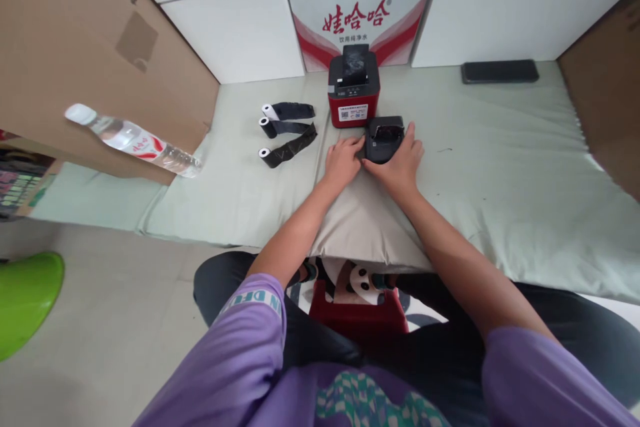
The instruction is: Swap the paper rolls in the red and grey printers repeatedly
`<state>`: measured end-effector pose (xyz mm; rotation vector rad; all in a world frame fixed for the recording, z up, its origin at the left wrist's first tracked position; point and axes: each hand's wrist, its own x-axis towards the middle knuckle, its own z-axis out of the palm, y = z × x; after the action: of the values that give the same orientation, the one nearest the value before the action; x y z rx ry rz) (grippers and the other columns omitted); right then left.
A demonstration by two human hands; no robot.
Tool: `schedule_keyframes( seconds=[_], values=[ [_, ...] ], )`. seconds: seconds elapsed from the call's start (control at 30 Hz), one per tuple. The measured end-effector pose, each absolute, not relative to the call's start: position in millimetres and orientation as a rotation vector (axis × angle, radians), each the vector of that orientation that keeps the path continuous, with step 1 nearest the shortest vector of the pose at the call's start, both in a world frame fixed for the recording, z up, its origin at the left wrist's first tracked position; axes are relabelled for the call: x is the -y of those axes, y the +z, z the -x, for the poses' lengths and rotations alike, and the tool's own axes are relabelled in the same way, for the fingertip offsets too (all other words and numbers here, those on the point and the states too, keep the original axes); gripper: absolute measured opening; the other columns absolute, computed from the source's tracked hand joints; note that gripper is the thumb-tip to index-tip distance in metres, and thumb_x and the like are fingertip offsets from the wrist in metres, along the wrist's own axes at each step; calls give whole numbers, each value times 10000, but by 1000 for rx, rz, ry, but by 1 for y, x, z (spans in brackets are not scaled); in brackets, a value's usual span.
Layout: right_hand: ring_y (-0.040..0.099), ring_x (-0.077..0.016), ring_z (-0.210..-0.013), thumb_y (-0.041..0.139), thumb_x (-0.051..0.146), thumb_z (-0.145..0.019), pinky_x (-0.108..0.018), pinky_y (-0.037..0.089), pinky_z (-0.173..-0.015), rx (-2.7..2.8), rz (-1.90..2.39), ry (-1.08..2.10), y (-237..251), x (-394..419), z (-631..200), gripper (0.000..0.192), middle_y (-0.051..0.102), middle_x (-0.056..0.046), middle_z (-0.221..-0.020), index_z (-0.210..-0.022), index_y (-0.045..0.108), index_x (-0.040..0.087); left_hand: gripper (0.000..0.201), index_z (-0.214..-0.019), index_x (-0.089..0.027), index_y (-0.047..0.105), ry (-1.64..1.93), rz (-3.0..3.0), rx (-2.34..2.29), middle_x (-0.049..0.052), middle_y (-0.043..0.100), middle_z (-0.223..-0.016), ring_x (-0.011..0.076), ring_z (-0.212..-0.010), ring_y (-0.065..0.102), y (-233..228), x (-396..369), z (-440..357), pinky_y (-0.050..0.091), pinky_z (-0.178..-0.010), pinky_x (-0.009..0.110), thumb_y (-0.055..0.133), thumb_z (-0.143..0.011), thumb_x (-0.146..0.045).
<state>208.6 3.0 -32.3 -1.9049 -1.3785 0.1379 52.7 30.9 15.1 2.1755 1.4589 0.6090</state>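
In the head view, both hands rest on a pale green mat [500, 167] and meet around a small black device [384, 139] lying flat on it. The left hand [342, 163] lies palm down at the device's left edge, fingers loosely curled, their tips touching its side; it closes on nothing. The right hand [403, 163] lies against the device's right side, fingers stretched up along that edge and thumb at the near corner, cupping rather than lifting it; whether it truly grips cannot be told. Just beyond the hands, touching or nearly touching the device's far edge, stands a red and black printer [353, 90]. To the left of the left hand, apart from it, lie three black rolls [287, 130] with white cores, partly unrolled. Farther left, a clear water bottle [133, 140] lies tilted at the mat's edge against a brown cardboard box [75, 47]. Well beyond the right hand, a dark phone [499, 71] lies flat near white boxes [525, 0].
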Motion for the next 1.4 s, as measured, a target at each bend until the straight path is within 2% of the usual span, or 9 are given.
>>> schedule_keyframes(
  seconds=[0.2,0.37,0.5,0.8,0.93,1.07,1.17,1.27,1.4],
  values=[
    [519,-470,-1320,781,639,-721,-714,412,-1137,1361,1904,134,-30,-2,-206,1275,513,-245,-1390,-1703,136,144,704,-1502,-299,716,623,-2154,-1497,79,734,-1496,322,-1484,587,13,-31,-57,437,-1300,543,488,-910,5],
    [512,-472,-1342,758,658,-761,-719,406,-1141,1365,1901,164,-27,-1,-207,1244,503,-249,-1407,-1706,127,151,681,-1470,-332,738,670,-2097,-1512,55,750,-1458,297,-1470,601,12,-32,-58,436,-1307,506,486,-929,-3],
    [508,-485,-1373,766,682,-772,-729,406,-1140,1356,1914,157,-26,1,-206,1270,502,-261,-1432,-1721,104,158,639,-1444,-268,761,711,-2094,-1508,81,755,-1434,285,-1437,631,12,-34,-58,468,-1283,460,466,-938,-12],
    [426,-528,-1505,787,778,-722,-809,352,-1172,1305,1925,264,-29,0,-210,1375,449,-277,-1568,-1743,53,222,534,-1468,-237,695,1031,-2062,-1388,113,759,-1424,272,-1281,742,-17,-51,-54,567,-1182,452,516,-981,-112],
    [458,-523,-1501,745,792,-783,-853,353,-1166,1335,1798,257,-38,-5,-218,1290,459,-269,-1597,-1745,76,252,536,-1377,-254,738,1107,-2143,-1212,79,766,-1437,251,-1345,713,-25,-57,-51,541,-1241,447,514,-925,-73],
    [536,-461,-1485,697,732,-869,-760,414,-1215,1363,1655,318,-45,-12,-225,1190,486,-266,-1614,-1745,65,231,507,-1291,-254,775,1154,-2167,-1158,70,780,-1394,242,-1357,699,-26,-60,-49,539,-1249,444,496,-915,-60],
    [538,-431,-1521,767,704,-837,-664,465,-1237,1431,1569,350,-45,-14,-227,1304,455,-276,-1670,-1755,-15,208,518,-1317,-241,773,1172,-2180,-1099,81,766,-1407,231,-1355,697,-28,-63,-48,543,-1239,431,476,-930,-66],
    [506,-448,-1560,821,730,-799,-650,502,-1213,1509,1502,293,-43,-12,-227,1417,393,-281,-1722,-1764,-83,220,561,-1393,-253,752,1204,-2192,-1006,75,744,-1455,223,-1390,679,-33,-67,-49,519,-1264,435,450,-954,-81],
    [548,-477,-1516,815,723,-832,-671,545,-1148,1535,1476,247,-36,-7,-223,1399,429,-286,-1687,-1773,-98,235,582,-1514,-288,678,1210,-2235,-882,49,685,-1576,242,-1480,624,-40,-72,-50,457,-1331,466,447,-1000,-142]
  ],
)
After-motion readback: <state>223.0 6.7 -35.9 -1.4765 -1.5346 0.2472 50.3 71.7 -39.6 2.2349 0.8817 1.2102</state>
